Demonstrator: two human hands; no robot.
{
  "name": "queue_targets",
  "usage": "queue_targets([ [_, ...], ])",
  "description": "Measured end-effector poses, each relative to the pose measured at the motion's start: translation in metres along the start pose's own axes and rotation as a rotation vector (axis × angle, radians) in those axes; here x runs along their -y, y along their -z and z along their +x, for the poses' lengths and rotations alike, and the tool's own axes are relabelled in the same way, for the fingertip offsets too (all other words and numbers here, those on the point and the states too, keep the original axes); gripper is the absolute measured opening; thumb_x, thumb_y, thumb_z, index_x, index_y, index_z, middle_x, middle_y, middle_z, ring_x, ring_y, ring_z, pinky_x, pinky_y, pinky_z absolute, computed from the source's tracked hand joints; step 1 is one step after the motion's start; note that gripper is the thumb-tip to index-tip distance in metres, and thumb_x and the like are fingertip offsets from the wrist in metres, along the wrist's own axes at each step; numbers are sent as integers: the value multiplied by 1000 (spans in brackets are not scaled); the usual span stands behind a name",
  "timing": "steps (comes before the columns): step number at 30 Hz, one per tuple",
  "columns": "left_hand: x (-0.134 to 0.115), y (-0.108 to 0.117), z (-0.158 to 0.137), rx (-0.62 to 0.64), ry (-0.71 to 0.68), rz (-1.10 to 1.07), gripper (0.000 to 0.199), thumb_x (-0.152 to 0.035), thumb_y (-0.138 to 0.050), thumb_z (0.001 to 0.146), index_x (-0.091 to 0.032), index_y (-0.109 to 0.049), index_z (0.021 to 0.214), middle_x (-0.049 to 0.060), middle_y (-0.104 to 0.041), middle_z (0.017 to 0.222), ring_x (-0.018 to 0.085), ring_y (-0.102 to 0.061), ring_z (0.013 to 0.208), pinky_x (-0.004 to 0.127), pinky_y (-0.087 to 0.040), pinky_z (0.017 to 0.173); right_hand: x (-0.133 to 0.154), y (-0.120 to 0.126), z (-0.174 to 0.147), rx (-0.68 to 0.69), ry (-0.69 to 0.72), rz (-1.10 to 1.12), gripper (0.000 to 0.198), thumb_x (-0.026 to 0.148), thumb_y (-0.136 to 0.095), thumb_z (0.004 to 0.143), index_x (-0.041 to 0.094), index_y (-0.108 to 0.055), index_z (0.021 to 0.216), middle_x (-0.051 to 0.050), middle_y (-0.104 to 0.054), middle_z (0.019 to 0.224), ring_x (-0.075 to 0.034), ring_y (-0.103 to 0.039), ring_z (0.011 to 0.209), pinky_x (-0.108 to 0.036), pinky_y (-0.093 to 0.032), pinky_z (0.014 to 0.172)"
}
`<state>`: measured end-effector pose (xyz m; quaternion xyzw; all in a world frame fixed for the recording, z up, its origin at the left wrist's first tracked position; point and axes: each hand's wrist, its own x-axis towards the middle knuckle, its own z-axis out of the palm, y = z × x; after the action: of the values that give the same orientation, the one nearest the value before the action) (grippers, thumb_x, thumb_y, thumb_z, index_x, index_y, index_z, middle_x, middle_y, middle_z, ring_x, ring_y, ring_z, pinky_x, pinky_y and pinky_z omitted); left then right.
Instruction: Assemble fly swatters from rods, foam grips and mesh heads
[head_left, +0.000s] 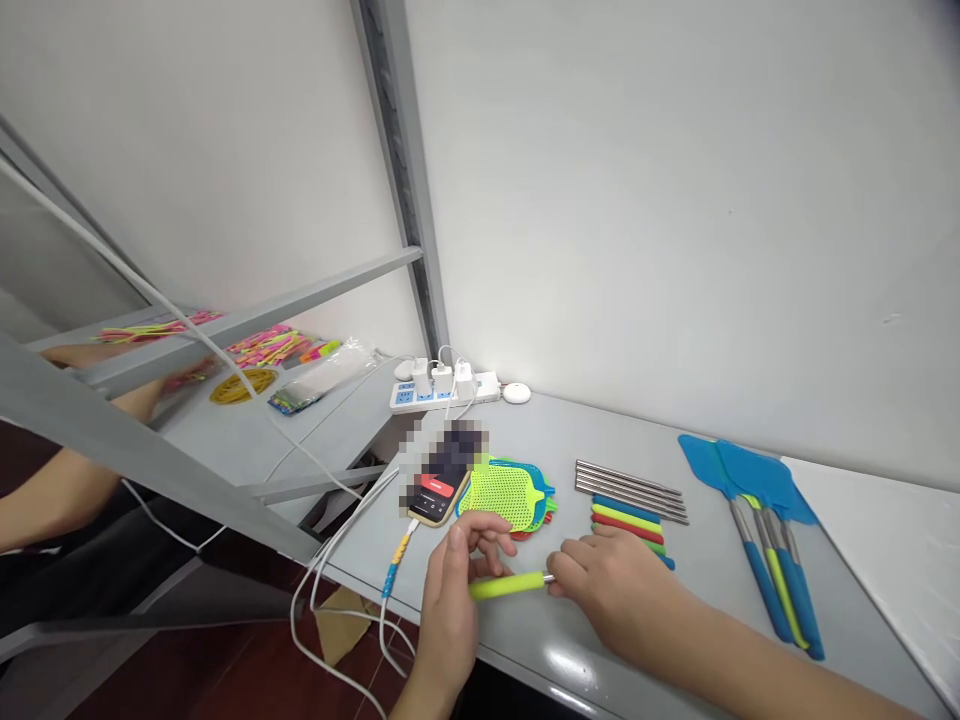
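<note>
Near the front edge of the table (709, 565), the left hand (454, 595) holds a lime grip (511, 585), the right hand (604, 580) pinches its rod end (549, 577); mesh heads (499, 497) lie farther back

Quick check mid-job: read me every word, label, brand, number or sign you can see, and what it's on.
Readable text: none.
Phone: small marks on the red banner and lower screen, too small to read; the upper screen is pixelated.
Power strip: any lettering is too small to read.
Yellow-green tube: no lettering visible.
Blue fly swatter at right: no lettering visible.
</note>
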<state>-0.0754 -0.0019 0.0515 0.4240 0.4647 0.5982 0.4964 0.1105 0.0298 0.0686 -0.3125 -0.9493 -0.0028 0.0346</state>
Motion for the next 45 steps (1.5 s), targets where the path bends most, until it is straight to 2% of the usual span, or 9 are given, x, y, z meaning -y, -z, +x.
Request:
queue_targets([
  [9,2,-7,19,-31,34,50,53,-58,-30,95,-16,-63,94,8,-63,85,16,-53,70,27,-45,62,-17,-9,17,-47,20,47,23,25,-44,99,20,-54,79,1,-65,72,-15,-55,59,-32,-22,56],
  [13,3,4,25,105,107,178,44,-56,-41,92,-18,-61,100,7,-62,93,17,-55,72,23,-43,52,-21,-11,28,-93,81,26,28,31,-38,102,19,-57,85,0,-66,75,-15,-55,61,-32,-26,59],
  [18,-1,26,19,266,190,432,39,-52,-47,91,-18,-56,75,-3,-45,65,12,-41,60,21,-33,53,-28,6,46,-149,180,-48,34,42,-39,100,18,-58,86,-3,-64,79,-18,-56,72,-35,-30,75],
  [24,-18,41,10,264,118,522,37,-49,-46,92,-18,-56,76,-3,-45,70,13,-41,68,23,-36,61,-27,28,44,-106,192,106,25,26,-42,100,20,-58,82,0,-63,73,-14,-53,68,-31,-29,71],
  [29,-22,42,6,187,213,434,38,-53,-49,89,-19,-56,76,-1,-50,78,16,-47,78,25,-46,71,-13,27,44,-155,183,119,22,20,-44,97,19,-58,79,0,-64,73,-14,-54,69,-32,-29,72],
  [34,-19,59,-4,196,165,455,37,-53,-53,86,-18,-60,77,0,-51,76,15,-46,73,25,-45,68,-7,27,55,-128,226,143,21,32,-44,99,23,-63,99,-2,-69,86,-16,-60,82,-39,-30,94],
  [39,-7,90,-21,-26,247,317,41,-60,-51,86,-21,-56,98,-8,-30,60,8,-23,47,19,-22,42,-8,-5,76,-292,-96,132,87,57,-64,82,16,-27,149,-18,-39,148,-28,-38,133,-50,-22,110],
  [42,4,97,-31,-95,280,206,44,-63,-52,84,-21,-53,98,-10,-20,59,7,-15,47,18,-17,40,-5,-39,81,-201,-69,33,101,64,-66,75,12,-25,150,-20,-25,155,-35,-24,141,-60,-16,111],
  [45,15,93,-38,-83,287,111,44,-63,-56,81,-21,-54,93,-10,-20,59,7,-15,48,17,-17,41,-1,-64,77,-187,-20,-40,92,65,-56,82,12,-25,151,-18,-22,157,-34,-16,144,-62,-11,112],
])
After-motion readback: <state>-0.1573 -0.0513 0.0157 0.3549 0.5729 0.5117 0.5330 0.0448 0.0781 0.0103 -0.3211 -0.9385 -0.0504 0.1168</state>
